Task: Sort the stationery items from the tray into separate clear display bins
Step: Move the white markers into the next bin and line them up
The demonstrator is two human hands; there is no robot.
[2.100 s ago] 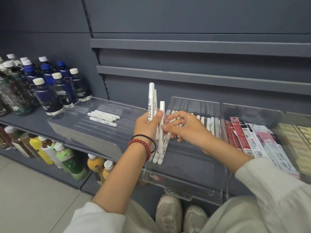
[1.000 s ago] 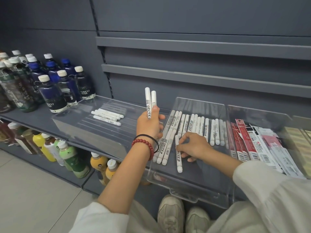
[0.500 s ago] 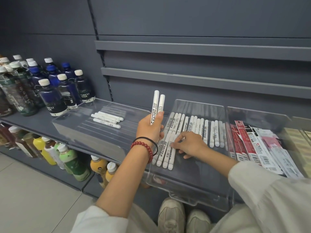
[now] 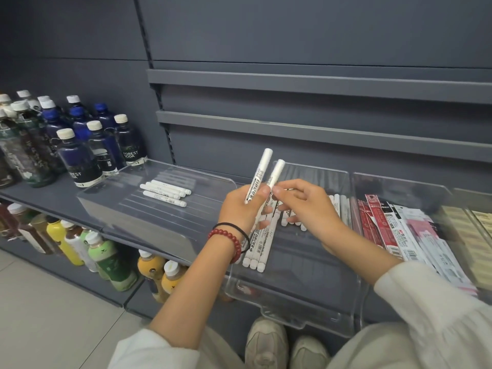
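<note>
White pens between both hands

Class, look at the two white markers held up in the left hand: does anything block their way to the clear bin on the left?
Nothing visible does. The markers are above the left bin, whose open top holds only four markers.

"FOREST SODA" on dark bottle label; partly cut "REST SODA" on front dark bottle. "M&G" logo on red-white packet. Print on white markers unreadable.
</note>
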